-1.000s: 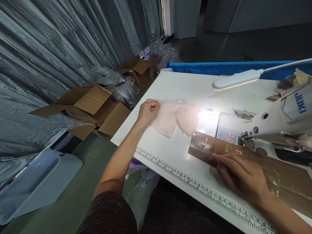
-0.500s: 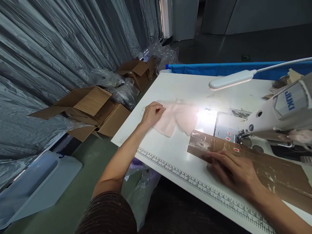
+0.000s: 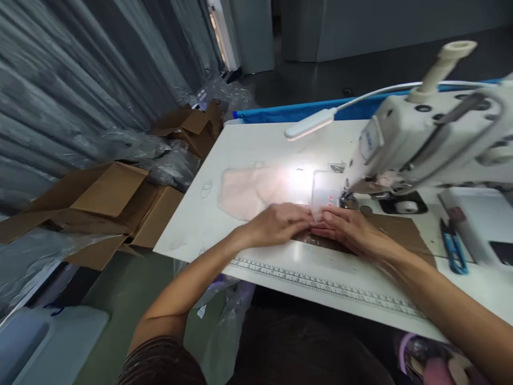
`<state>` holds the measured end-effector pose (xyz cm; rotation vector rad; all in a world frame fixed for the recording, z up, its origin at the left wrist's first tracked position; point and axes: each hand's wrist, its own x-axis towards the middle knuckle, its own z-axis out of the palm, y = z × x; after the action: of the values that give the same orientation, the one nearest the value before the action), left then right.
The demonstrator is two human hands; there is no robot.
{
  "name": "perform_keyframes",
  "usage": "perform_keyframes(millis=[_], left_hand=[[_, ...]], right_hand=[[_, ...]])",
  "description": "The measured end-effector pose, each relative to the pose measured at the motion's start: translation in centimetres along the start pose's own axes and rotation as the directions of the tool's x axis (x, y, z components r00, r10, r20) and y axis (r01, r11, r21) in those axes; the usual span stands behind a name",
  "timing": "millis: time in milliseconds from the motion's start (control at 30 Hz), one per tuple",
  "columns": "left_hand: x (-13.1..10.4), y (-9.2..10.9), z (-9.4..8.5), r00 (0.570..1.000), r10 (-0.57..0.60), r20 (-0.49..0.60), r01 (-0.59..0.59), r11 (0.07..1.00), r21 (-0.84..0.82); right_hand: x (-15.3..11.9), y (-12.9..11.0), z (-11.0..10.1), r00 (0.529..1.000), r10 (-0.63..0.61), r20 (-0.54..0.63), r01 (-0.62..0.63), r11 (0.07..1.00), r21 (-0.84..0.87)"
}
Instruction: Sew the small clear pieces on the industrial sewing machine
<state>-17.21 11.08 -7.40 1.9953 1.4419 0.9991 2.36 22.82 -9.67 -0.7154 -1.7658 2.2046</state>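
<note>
My left hand [image 3: 280, 223] and my right hand [image 3: 348, 230] meet in front of the sewing machine [image 3: 377, 152], fingertips nearly touching. Both have their fingers closed on a small pale piece of fabric [image 3: 316, 213], partly hidden and blurred by motion. Under the hands lies a brown board [image 3: 401, 230] with a glossy, tape-like surface. To the left, thin pink fabric pieces [image 3: 248, 190] lie flat on the white table [image 3: 200, 224]. The machine's presser foot [image 3: 345, 199] stands just beyond my right fingers.
A lit lamp [image 3: 310, 125] hangs over the table. Blue thread snips [image 3: 454, 248] lie at the right, beside a pale tray [image 3: 476, 219]. A printed ruler [image 3: 300, 277] runs along the front edge. Open cardboard boxes [image 3: 108, 198] stand on the floor at the left.
My left hand has left the pink fabric and moved right to meet my right hand. The pink fabric now lies flatter. The view has turned right, showing more of the machine.
</note>
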Motion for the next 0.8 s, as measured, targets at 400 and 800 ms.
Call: perform_keyframes(millis=[400,800], left_hand=[[3.7,3.2,1.8,0.948,0.069,0.310,-0.030,0.991,-0.128],[5.3,-2.2,3.3,0.912,-0.406,-0.049,0.398,0.908,-0.129]], right_hand=[[-6.1,-1.5,-2.5,0.911,0.125,0.394,-0.054,0.981,-0.186],[-2.3,-1.0,-5.7,0.934,0.102,-0.344,-0.186,0.957,-0.222]])
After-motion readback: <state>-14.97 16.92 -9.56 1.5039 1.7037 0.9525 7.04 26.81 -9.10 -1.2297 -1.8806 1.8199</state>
